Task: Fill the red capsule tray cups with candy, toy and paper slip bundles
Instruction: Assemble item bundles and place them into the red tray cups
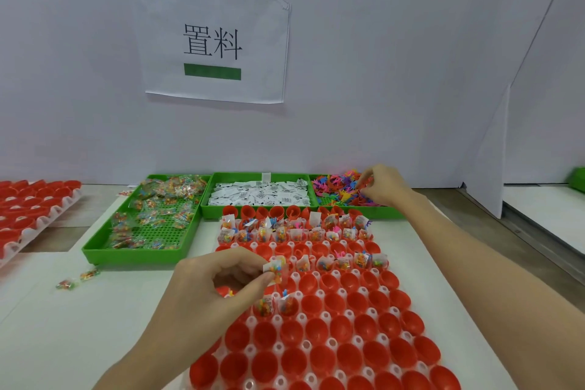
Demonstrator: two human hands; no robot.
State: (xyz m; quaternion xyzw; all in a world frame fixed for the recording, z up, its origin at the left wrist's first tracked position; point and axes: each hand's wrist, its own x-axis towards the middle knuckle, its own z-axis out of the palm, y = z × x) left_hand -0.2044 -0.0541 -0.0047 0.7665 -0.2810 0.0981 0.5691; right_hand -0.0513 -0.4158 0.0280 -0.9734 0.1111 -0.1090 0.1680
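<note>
A candy, toy and paper slip bundle point(276, 269) is pinched by the left hand point(218, 285) over the red capsule tray point(364, 336). Small plastic toys point(335, 191) in the far right green bin are being pinched at by the right hand's point(384, 185) curled fingers. With attention split between hands, the bundle could be dropped between cups or into an already filled cup.

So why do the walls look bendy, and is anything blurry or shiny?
Head view: the wide lens bows the wall seam and stretches the edges; light is soft and even, with faint shadows under the sign; the red cups carry dull glints; the right hand looks slightly soft, the left hand sharper.

Left hand point(218, 279) pinching near, right hand point(381, 185) pinching, outstretched.
</note>
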